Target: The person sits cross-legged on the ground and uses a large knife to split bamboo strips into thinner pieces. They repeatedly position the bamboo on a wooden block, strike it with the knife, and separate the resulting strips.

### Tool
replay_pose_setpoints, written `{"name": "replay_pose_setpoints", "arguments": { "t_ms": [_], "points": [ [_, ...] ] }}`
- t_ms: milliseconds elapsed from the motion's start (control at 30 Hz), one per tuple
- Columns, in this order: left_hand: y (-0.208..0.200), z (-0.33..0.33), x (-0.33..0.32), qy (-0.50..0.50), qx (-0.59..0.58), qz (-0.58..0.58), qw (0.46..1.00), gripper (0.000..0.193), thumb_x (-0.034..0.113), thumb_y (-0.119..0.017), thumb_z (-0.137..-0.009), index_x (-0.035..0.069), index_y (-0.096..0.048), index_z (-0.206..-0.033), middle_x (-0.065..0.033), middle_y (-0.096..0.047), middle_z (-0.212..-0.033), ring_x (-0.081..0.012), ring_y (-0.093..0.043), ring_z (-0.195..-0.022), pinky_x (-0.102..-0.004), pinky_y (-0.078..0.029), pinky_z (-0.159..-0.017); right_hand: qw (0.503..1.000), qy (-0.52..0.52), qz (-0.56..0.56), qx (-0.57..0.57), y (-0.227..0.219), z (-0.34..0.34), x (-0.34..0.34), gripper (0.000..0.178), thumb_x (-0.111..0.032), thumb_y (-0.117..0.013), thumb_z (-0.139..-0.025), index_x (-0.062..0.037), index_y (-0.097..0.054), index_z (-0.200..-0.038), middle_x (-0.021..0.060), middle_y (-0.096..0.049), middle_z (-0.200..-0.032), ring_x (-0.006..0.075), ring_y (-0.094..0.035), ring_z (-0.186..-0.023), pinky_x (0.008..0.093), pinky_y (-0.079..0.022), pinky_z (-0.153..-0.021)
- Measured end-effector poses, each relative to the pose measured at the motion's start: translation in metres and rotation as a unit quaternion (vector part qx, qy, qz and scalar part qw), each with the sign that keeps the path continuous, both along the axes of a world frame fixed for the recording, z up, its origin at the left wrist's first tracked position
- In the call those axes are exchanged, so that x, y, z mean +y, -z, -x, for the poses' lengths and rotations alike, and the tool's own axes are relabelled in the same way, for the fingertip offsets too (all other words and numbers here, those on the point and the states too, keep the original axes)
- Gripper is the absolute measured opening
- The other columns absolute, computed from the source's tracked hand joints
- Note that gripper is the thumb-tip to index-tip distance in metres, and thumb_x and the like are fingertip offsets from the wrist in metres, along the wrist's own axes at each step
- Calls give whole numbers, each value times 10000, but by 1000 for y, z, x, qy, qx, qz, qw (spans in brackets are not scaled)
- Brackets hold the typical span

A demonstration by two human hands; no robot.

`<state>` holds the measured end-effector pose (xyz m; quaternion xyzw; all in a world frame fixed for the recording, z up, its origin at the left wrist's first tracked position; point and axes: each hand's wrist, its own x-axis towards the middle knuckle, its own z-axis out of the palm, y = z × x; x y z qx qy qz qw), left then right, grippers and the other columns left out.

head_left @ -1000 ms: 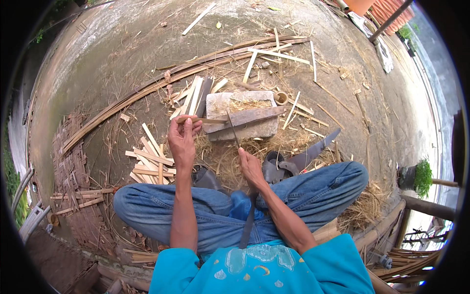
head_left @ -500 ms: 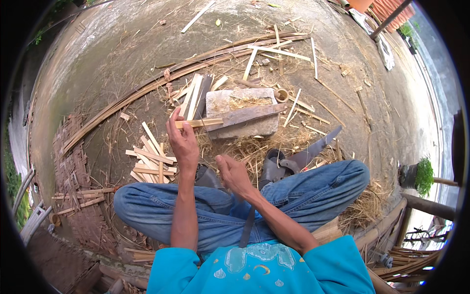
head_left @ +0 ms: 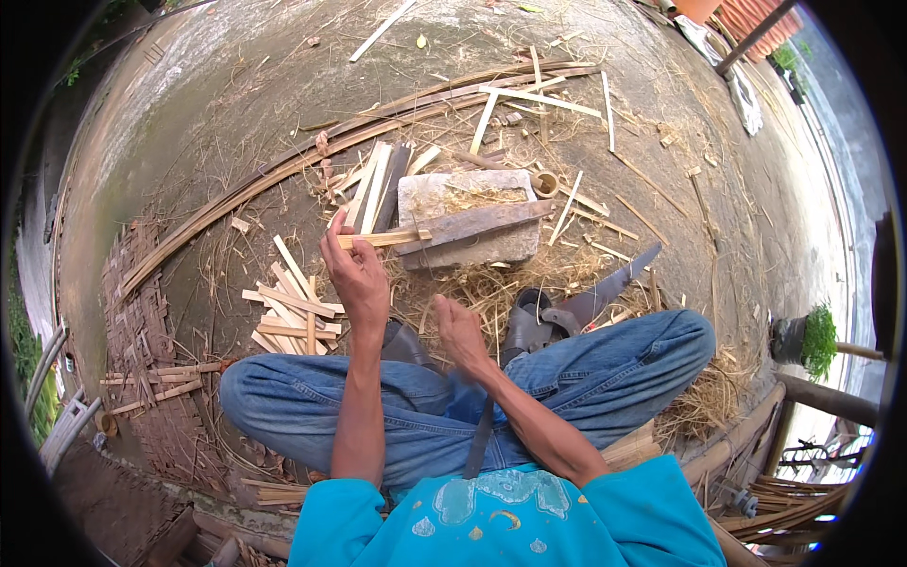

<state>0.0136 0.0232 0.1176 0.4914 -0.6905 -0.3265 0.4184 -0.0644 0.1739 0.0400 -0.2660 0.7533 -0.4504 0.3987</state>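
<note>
My left hand [head_left: 359, 279] pinches a short pale bamboo strip [head_left: 392, 238] between thumb and fingers. The strip's far end lies against a tapered grey-brown piece of wood [head_left: 482, 223], which rests across a pale stone block [head_left: 420, 197]. My right hand [head_left: 460, 333] is closed just right of my left wrist, below the block and apart from the strip. What its curled fingers hold, if anything, is hidden. A dark flat strip [head_left: 479, 444] shows beyond my right forearm, over my lap; whether it joins that hand I cannot tell.
Cut bamboo pieces [head_left: 293, 312] lie heaped left of my left hand. A broad dark blade [head_left: 609, 285] lies by my right foot. Long bamboo strips [head_left: 283, 168] curve across the ground beyond. Shavings [head_left: 482, 283] cover the ground before the block. A potted plant [head_left: 818, 340] stands far right.
My right hand has moved slightly right, its fingers more tucked in. My left hand has turned a little, still pinching the bamboo strip. A thin dark line below the strip no longer shows.
</note>
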Motion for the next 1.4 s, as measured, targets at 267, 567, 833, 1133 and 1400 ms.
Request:
{"name": "replay_pose_setpoints", "arguments": {
  "t_ms": [267, 567, 833, 1133, 1400],
  "points": [
    [-3, -1, 0, 2, 41, -56, 998, 420, 7, -460, -1041, 10, -463, -1461, -170, -510, -1166, -215, -623, -895, -358, -568, -704, 998, -12, 2, 67, 5, 1, 11, 525, -459, -529, -1074, 2, -565, -826, 217, -558, -592, 412, -543, -535, 507, -427, -559],
    [-7, 4, 0, 5, 15, -29, 999, 424, 29, -453, -1058, 27, -456, -1483, -154, -528, -1136, -207, -630, -848, -359, -594, -739, 993, -23, 7, 113, 21, 6, 22, 562, -486, -501, -1076, 10, -587, -826, 251, -577, -644, 441, -577, -608, 518, -436, -603],
    [-7, -3, -5, 8, 89, -59, 994, 285, 140, -572, -1063, -16, -630, -1294, -155, -725, -1089, -219, -724, -973, -317, -597, -806, 1000, 20, 16, 13, 9, 13, 16, 616, -501, -471, -1089, 28, -525, -779, 117, -438, -604, 206, -407, -584, 432, -396, -578],
    [-8, -10, -4, 36, 38, -63, 997, 220, 189, -611, -1059, 7, -703, -1142, -94, -743, -998, -158, -702, -881, -310, -569, -787, 998, -27, 61, 16, -31, 4, -9, 536, -432, -534, -1082, 32, -577, -816, 90, -425, -604, 140, -404, -597, 376, -380, -556],
    [1, -16, -9, 29, 72, -76, 994, 216, 212, -613, -1058, 47, -712, -1156, -79, -742, -991, -136, -676, -806, -300, -504, -643, 997, 29, -8, 71, 27, 22, 16, 635, -550, -510, -1056, 30, -624, -824, 211, -521, -599, 289, -483, -548, 461, -413, -580]
  ]
}}
